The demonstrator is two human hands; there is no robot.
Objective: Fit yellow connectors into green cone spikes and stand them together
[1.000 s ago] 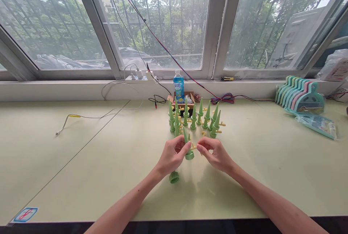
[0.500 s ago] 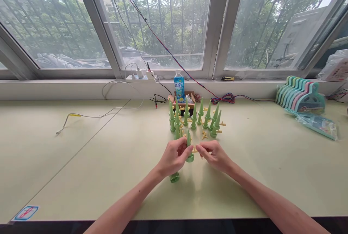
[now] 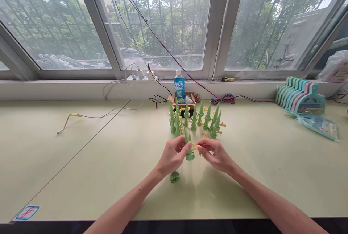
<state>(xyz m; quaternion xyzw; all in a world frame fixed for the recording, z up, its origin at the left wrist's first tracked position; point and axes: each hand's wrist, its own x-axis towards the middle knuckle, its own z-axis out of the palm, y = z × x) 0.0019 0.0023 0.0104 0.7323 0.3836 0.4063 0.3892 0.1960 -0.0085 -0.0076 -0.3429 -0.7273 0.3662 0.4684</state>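
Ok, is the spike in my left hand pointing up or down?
Up, slightly tilted: the spike narrows upward above the left hand, with its wide collar at the bottom.

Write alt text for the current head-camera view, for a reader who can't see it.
A person's left hand holds a green spike above a pale table, while the right hand pinches a small yellow piece at its side. Beyond stand more green spikes, then a blue bottle below a window.
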